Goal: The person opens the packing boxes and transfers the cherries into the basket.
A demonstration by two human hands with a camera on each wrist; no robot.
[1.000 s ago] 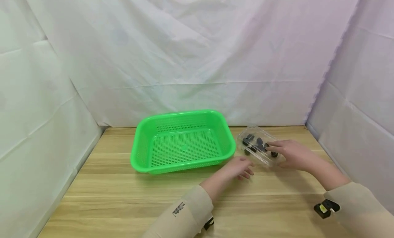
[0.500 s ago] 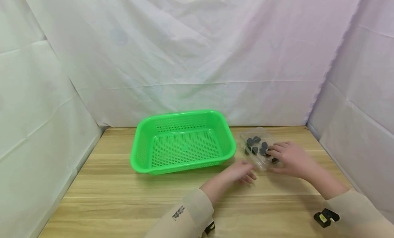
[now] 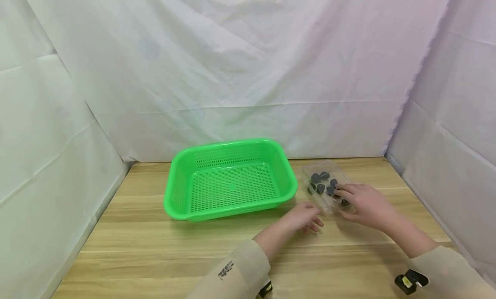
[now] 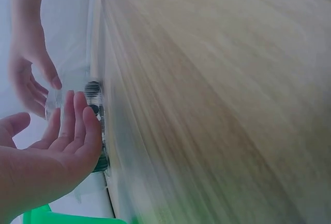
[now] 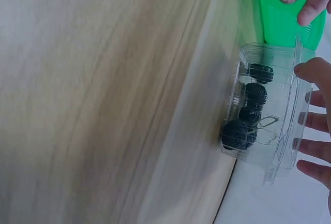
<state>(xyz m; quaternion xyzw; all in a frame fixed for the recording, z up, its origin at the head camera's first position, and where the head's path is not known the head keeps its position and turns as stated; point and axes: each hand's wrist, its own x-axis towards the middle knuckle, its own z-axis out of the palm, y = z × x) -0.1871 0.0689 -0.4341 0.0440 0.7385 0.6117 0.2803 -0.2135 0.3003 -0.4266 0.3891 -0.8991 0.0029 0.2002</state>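
Observation:
A clear plastic box (image 3: 311, 166) sits on the table right of the green basket, with several small dark round pieces (image 3: 315, 177) inside. My right hand (image 3: 366, 204) reaches over the box's right end. In the right wrist view, its thumb and spread fingers hover around the upper rim of the box (image 5: 282, 157), holding nothing visible. My left hand (image 3: 304, 217) hangs relaxed between basket and box, empty, its fingers straight and pointing toward the box. The left wrist view shows its palm side, partly hiding the box (image 4: 55, 100).
A green perforated basket (image 3: 232, 211) stands left of the box, near the back of the wooden table (image 3: 174, 256). White cloth (image 3: 248, 75) hangs behind and along both sides. Each sleeve (image 3: 449, 264) has a small dark device strapped at the wrist.
The clear box has shifted slightly and turned toward me, its dark pieces spreading differently. My right hand has come slightly lower with it. The left hand has dipped a little toward me.

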